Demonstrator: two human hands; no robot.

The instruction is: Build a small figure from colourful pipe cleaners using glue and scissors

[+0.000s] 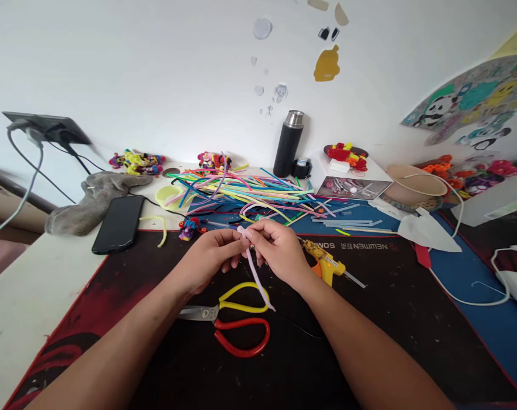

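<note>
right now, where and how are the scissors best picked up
Best by the red loop, from the near right side, I'd say: the scissors lie flat with the loops spread to the right and the blades running left, partly hidden by the left forearm. The lilac stem crosses the yellow loop, so the red looks freer.

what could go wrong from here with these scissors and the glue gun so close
The loose tail of the lilac pipe cleaner hangs over the scissors' yellow handle and might snag there. The right hand is close to the yellow glue gun, so a sideways move could knock it, or burn the skin if it is hot, which the picture cannot show.
</note>
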